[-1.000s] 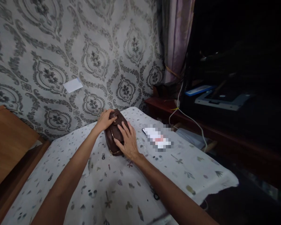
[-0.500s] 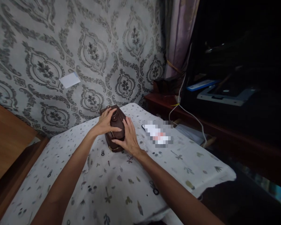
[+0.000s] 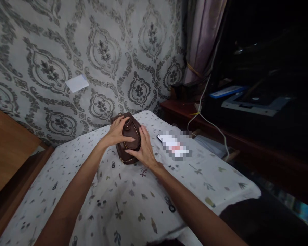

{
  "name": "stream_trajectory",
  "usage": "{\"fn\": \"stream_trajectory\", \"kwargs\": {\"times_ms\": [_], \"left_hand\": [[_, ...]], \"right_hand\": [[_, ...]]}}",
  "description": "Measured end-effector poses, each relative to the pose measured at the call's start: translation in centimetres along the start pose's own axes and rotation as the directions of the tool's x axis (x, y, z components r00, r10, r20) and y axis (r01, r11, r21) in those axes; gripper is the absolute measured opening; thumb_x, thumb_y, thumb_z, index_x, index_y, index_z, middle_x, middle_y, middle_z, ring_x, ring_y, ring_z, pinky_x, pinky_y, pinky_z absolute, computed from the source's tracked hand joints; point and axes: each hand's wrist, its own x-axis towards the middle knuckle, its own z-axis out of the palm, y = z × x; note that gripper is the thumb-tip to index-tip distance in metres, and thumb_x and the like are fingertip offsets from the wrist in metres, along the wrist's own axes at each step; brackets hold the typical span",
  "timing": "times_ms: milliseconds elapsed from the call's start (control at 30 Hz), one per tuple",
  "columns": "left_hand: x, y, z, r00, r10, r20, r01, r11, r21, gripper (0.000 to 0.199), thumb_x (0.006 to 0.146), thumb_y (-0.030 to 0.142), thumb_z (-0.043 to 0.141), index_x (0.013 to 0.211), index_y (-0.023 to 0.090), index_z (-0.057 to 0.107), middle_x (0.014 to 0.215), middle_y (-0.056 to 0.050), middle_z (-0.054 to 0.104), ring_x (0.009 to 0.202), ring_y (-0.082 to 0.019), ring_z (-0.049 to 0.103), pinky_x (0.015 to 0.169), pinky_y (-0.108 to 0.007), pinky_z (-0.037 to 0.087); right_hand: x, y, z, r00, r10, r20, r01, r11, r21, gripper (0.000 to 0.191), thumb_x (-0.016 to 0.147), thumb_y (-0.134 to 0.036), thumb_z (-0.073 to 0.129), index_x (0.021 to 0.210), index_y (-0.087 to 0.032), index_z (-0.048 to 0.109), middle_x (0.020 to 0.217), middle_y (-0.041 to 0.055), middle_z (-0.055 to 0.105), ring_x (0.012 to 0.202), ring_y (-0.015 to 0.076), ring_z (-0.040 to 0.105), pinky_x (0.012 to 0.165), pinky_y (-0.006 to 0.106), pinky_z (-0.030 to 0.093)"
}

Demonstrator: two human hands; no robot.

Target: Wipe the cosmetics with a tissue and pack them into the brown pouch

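A small brown leather bag with gold-coloured zips lies on the white patterned cloth. My left hand grips it from the left, fingers over the far part and thumb stretched across the front pocket. On the right side, my right hand holds the bag's edge, its thumb pressing the near part and its fingers pointing away along the side. Both hands cover parts of the bag. A round fitting shows near my left fingertips.
A phone with a blurred-out screen lies right of the bag. White cables hang by a dark red cabinet. Patterned wallpaper rises behind, with a white card on it. Wooden furniture stands at the left.
The view has shifted slightly, so the surroundings sit a little differently in the picture. Both hands keep nearly the same hold on the bag.
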Motion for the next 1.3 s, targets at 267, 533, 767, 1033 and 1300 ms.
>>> {"fn": "stream_trajectory", "kwargs": {"times_ms": [267,533,767,1033,1300], "left_hand": [[0.1,-0.4,0.2,1.0,-0.006,-0.007,0.006,1.0,0.005,0.111,0.062,0.07,0.078,0.153,0.025,0.032,0.16,-0.017,0.027,0.151,-0.041,0.021,0.12,-0.059,0.024],[0.1,-0.6,0.4,0.999,0.002,-0.033,-0.002,1.0,-0.011,0.11,0.063,0.071,0.077,0.152,0.025,0.032,0.159,-0.018,0.029,0.15,-0.039,0.023,0.12,-0.058,0.025],[0.0,-0.2,0.1,1.0,-0.002,0.0,0.002,1.0,-0.02,0.109,0.063,0.07,0.077,0.152,0.027,0.031,0.16,-0.016,0.028,0.15,-0.04,0.021,0.12,-0.058,0.022],[0.1,-0.3,-0.1,0.999,-0.009,0.031,0.009,1.0,-0.013,0.113,0.061,0.071,0.078,0.153,0.026,0.03,0.16,-0.017,0.027,0.151,-0.041,0.02,0.12,-0.058,0.022],[0.0,-0.1,-0.3,0.999,-0.003,0.044,0.004,1.0,-0.007,0.111,0.063,0.067,0.078,0.153,0.024,0.031,0.159,-0.018,0.029,0.149,-0.041,0.023,0.12,-0.057,0.025]], "right_hand": [[-0.1,-0.6,-0.8,1.0,0.017,-0.009,-0.017,0.998,0.057,0.072,0.101,-0.047,0.044,0.161,-0.025,0.01,0.167,0.0131,0.021,0.156,0.0278,0.018,0.125,0.057,0.024],[0.0,0.0,-0.7,0.999,0.04,0.01,-0.04,0.998,0.045,0.066,0.103,-0.045,0.041,0.161,-0.026,0.016,0.167,0.0107,0.024,0.155,0.0257,0.021,0.126,0.054,0.025],[0.1,0.2,-1.1,0.999,0.03,0.03,-0.031,0.999,0.008,0.068,0.102,-0.05,0.041,0.161,-0.025,0.019,0.166,0.0111,0.028,0.155,0.0266,0.023,0.126,0.055,0.025],[0.3,0.1,-1.8,0.999,0.051,0.003,-0.052,0.995,0.085,0.054,0.107,-0.039,0.022,0.157,-0.022,0.033,0.163,0.0091,0.035,0.153,0.0212,0.029,0.126,0.051,0.026],[0.9,0.9,-2.5,1.0,0.006,0.029,-0.008,0.997,0.08,0.053,0.104,-0.039,0.036,0.155,-0.024,0.037,0.16,0.0093,0.04,0.151,0.0226,0.033,0.124,0.051,0.03]]}}
